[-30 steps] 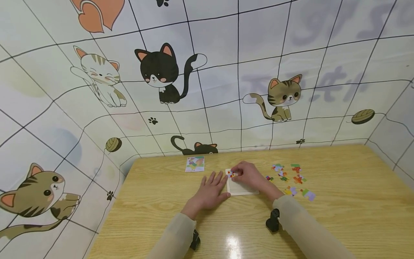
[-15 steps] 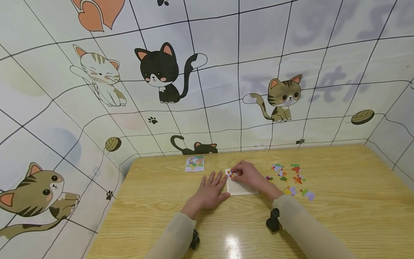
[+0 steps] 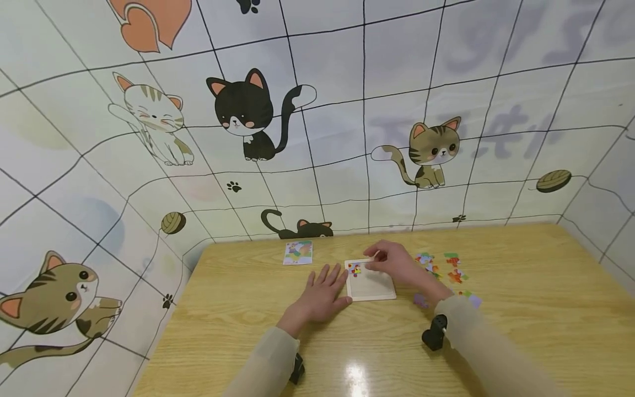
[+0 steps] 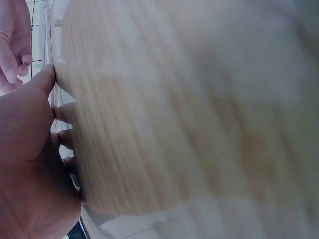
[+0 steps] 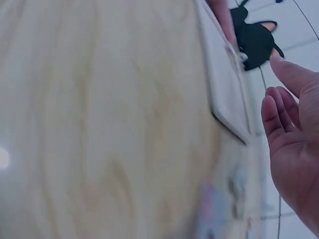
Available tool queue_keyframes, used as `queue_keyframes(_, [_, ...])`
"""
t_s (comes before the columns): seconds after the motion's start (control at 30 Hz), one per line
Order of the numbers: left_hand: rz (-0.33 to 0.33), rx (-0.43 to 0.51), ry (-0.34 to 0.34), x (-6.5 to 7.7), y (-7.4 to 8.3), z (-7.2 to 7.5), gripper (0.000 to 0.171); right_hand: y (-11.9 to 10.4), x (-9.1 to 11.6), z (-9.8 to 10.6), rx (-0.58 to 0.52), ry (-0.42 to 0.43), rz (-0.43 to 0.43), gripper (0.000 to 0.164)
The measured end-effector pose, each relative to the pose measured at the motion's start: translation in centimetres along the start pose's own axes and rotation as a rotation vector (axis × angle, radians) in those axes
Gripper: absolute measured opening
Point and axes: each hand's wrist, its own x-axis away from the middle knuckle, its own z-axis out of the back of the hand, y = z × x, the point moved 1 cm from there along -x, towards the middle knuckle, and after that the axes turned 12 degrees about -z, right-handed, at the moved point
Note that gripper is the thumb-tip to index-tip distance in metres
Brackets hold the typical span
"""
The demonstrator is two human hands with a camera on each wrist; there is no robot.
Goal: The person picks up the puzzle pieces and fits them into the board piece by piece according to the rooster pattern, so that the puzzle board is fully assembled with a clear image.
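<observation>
A pale square puzzle tray (image 3: 372,286) lies on the table with a small colourful puzzle piece (image 3: 354,269) in its upper left corner. My left hand (image 3: 322,295) rests with fingers spread at the tray's left edge, thumb and fingertips touching or very near its rim. Over the tray's upper right side is my right hand (image 3: 397,264), its thumb and forefinger apart. In the right wrist view, that hand (image 5: 299,134) has loosely bent fingers and nothing visible between them. Loose puzzle pieces (image 3: 455,275) lie to the right, some hidden behind the right forearm.
A square picture card (image 3: 298,252) lies at the back left of the wooden table (image 3: 238,309). Behind the table stands a wall (image 3: 342,182) with cats and a grid printed on it. A black wrist camera (image 3: 434,333) sits under the right sleeve.
My right hand has let go of the puzzle piece in the tray's corner and moved right and slightly up, leaving the piece in view. The left hand has stayed in place.
</observation>
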Motion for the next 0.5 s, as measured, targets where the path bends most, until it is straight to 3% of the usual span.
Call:
queue_keyframes(0.3, [-0.019,0.02,0.019,0.1,-0.1,-0.1,0.07,2.0,1.3,5.4,-0.009,0.059,-0.02,0.036])
queue_keyframes(0.5, [-0.02,0.015,0.015,0.0,0.0,-0.2,0.07,3.8,2.5,8.2,-0.057,0.056,-0.078,0.043])
